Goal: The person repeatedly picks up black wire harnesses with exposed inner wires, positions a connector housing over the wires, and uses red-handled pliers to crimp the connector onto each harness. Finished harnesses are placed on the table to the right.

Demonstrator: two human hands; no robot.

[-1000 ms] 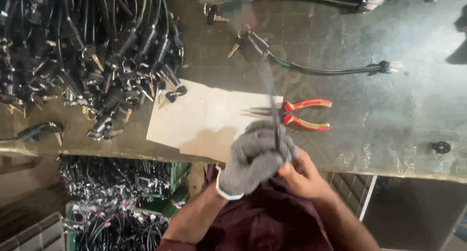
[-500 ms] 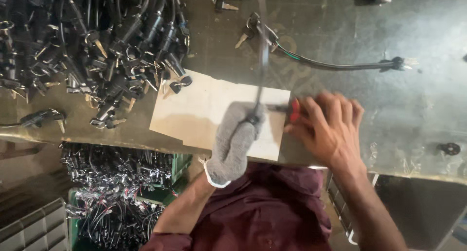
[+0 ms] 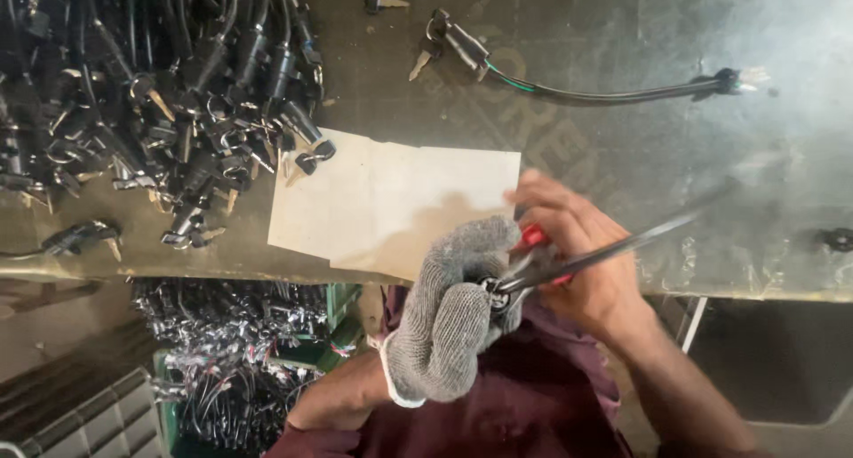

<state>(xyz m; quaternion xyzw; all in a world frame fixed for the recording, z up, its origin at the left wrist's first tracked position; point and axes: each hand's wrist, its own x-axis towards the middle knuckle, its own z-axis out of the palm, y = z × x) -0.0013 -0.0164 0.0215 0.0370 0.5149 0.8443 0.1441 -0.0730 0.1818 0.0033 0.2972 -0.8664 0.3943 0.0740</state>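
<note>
Gloved left hand (image 3: 449, 320) is closed around the metal end of a black cable (image 3: 622, 245), just below the white paper (image 3: 391, 205). Bare right hand (image 3: 577, 254) grips red-handled pliers (image 3: 533, 238) at that end. Cable judged light and limp; hold it at the stiff end

The left hand (image 3: 449, 320) wears a grey knitted cloth glove, coarse and matt; the right hand (image 3: 577, 254) is bare. The pliers (image 3: 533, 249) at its 9 o'clock have glossy red plastic grips. The cable (image 3: 640, 236) looks like smooth black rubber. The paper sheet (image 3: 391, 205) is matt, off-white. The worktable (image 3: 622, 138) is dull, scuffed metal.
</note>
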